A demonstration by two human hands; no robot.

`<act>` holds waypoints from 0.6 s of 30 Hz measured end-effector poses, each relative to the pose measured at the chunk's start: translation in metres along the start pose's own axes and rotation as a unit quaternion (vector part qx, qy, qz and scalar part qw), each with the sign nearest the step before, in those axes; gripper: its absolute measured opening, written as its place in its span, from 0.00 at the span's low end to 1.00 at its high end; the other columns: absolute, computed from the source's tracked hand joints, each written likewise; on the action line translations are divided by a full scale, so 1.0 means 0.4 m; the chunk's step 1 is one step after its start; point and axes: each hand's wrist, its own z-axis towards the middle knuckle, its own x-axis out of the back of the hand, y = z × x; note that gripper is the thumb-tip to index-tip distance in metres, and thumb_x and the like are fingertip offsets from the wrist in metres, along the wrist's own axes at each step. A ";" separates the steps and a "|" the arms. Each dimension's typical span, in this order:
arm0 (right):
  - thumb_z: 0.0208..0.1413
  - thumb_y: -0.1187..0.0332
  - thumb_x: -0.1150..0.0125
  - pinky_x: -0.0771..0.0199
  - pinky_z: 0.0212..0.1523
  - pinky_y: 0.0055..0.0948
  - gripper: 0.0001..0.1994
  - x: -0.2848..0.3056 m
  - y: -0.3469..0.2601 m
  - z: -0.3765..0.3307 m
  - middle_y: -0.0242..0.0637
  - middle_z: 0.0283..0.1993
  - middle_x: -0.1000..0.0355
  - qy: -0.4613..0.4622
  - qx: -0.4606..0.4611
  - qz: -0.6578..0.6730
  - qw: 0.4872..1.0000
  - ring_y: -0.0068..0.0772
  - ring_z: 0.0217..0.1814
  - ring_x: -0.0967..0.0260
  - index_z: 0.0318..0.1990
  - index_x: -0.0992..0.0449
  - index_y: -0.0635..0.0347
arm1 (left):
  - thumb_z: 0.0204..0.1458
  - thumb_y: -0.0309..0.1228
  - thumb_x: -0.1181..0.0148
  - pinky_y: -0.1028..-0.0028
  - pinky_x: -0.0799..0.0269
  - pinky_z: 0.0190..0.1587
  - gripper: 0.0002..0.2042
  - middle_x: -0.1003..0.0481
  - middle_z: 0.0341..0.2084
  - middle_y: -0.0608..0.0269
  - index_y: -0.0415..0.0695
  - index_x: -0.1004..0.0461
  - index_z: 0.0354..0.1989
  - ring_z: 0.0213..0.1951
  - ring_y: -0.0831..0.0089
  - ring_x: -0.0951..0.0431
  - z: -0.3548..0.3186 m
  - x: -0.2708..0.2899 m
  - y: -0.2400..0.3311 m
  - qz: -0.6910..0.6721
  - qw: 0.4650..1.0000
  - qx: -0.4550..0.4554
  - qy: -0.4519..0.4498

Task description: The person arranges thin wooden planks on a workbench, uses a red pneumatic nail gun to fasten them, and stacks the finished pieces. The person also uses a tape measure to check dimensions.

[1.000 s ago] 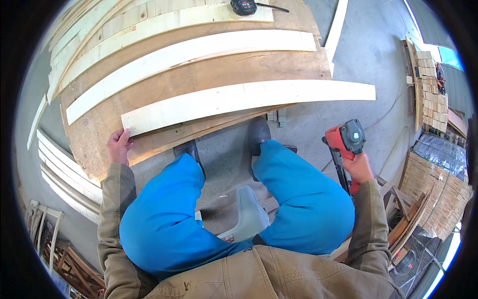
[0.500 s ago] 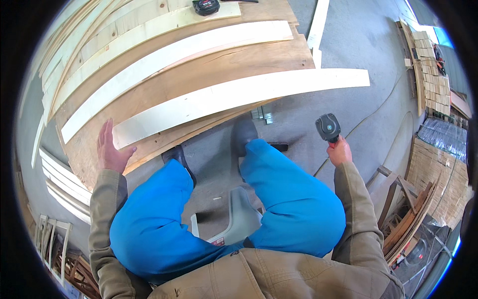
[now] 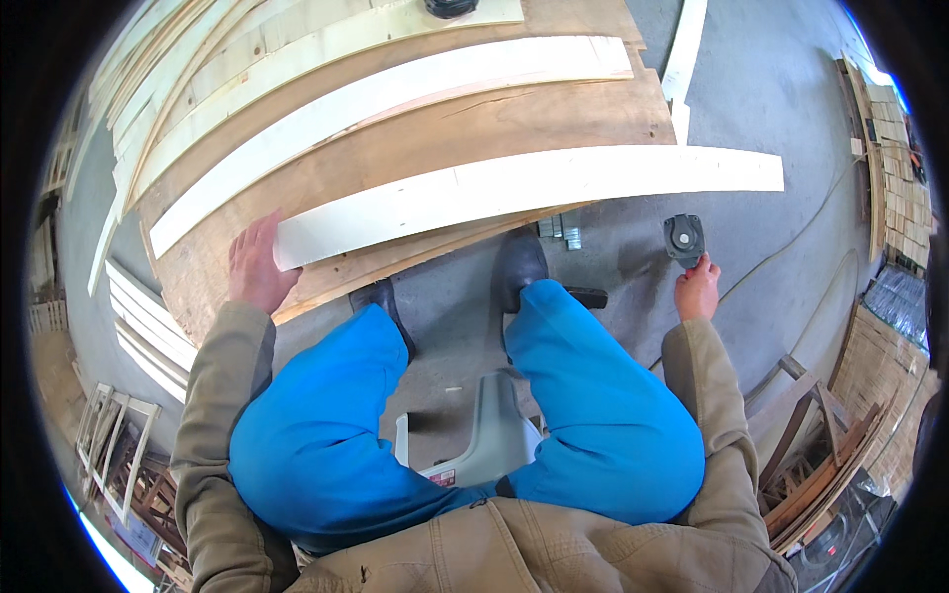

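Note:
A pale wooden board (image 3: pixel 514 183) lies across the front of a plywood-topped work surface, its right end jutting out past the edge. My left hand (image 3: pixel 262 267) is closed around the board's left end, with fingers at the far corner and thumb at the near one. Out to the right, my right hand (image 3: pixel 698 292) grips a nail gun (image 3: pixel 684 240), held over the floor away from the board. The gun's dark top faces up; its nose is hidden beneath.
A second board (image 3: pixel 395 99) lies farther back, near stacked strips (image 3: pixel 198 59) and a black tape measure (image 3: pixel 451 8). Metal fastener strips (image 3: pixel 561 229) sit by my shoe. Wood stacks (image 3: pixel 895 168) and a hose (image 3: pixel 791 242) are on the right. A grey plastic stool (image 3: pixel 484 435) shows beneath me.
My left hand has gone from spread fingers to closing on the board's end. The right hand's nail gun has turned slightly. The whole view has shifted, moving the scene rightward.

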 end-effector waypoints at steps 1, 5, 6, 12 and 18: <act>0.56 0.69 0.33 0.17 0.50 0.54 0.35 -0.014 -0.001 -0.008 0.49 0.66 0.33 0.000 -0.002 0.010 1.000 0.60 0.54 0.21 0.72 0.36 0.55 | 0.40 0.27 0.20 0.53 0.36 0.70 0.40 0.25 0.61 0.51 0.47 0.30 0.67 0.65 0.48 0.27 0.008 -0.004 0.000 -0.002 1.000 -0.008 0.006; 0.55 0.69 0.32 0.17 0.50 0.55 0.36 -0.066 -0.007 -0.042 0.52 0.66 0.34 0.017 -0.014 0.054 0.998 0.64 0.53 0.21 0.73 0.38 0.54 | 0.41 0.28 0.22 0.53 0.33 0.66 0.33 0.22 0.54 0.53 0.47 0.27 0.60 0.60 0.49 0.24 0.026 -0.009 -0.003 0.009 1.000 -0.011 0.004; 0.55 0.69 0.32 0.17 0.51 0.55 0.37 -0.078 -0.009 -0.050 0.53 0.66 0.34 0.023 -0.018 0.061 0.998 0.65 0.54 0.22 0.73 0.38 0.53 | 0.41 0.28 0.23 0.53 0.32 0.65 0.31 0.21 0.52 0.53 0.47 0.27 0.58 0.58 0.49 0.23 0.029 -0.010 -0.003 0.017 1.000 -0.018 0.008; 0.50 0.73 0.28 0.18 0.51 0.54 0.43 -0.140 -0.043 -0.105 0.53 0.66 0.35 -0.004 -0.026 0.121 0.992 0.64 0.55 0.22 0.76 0.41 0.52 | 0.40 0.29 0.23 0.52 0.31 0.62 0.31 0.22 0.48 0.52 0.45 0.26 0.57 0.54 0.47 0.22 0.030 -0.006 -0.006 0.036 0.998 -0.055 0.008; 0.53 0.73 0.29 0.19 0.55 0.53 0.44 -0.178 -0.050 -0.117 0.59 0.71 0.39 -0.020 -0.061 0.172 0.983 0.67 0.58 0.24 0.78 0.45 0.58 | 0.37 0.27 0.23 0.53 0.25 0.56 0.29 0.23 0.47 0.51 0.44 0.24 0.53 0.52 0.47 0.23 0.020 0.042 0.001 0.016 0.997 -0.060 -0.053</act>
